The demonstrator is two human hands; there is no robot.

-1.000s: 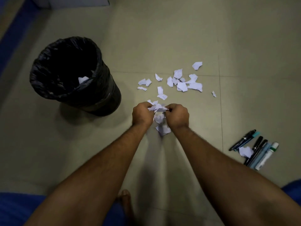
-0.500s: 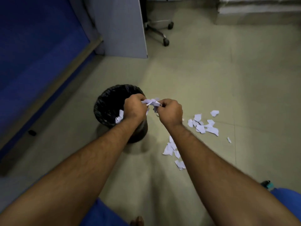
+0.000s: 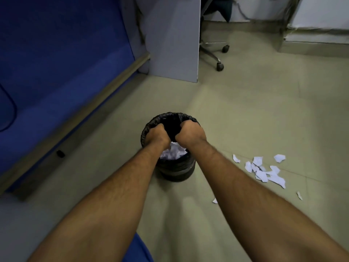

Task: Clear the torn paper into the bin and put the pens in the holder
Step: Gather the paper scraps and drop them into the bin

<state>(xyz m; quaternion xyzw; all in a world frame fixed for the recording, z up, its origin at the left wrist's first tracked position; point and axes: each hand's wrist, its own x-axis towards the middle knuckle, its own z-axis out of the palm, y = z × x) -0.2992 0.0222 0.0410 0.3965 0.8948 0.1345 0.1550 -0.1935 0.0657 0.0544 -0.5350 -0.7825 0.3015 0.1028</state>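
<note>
A small white paper scrap lies near the right forearm. Both grips, the left hand and right hand, hover over the round black-lined bin, fingers curled; whether they hold paper is hidden. Crumpled white paper sits inside, below them. Loose torn white pieces lie on the floor, right of the right grip. Pens and holder are out of view.

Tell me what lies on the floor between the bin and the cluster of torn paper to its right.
Only the right forearm crosses above; the floor between the bin and the torn paper is bare, in the head view.

A black-lined bin holds white torn paper; more scraps lie scattered on the floor beside it.
</note>
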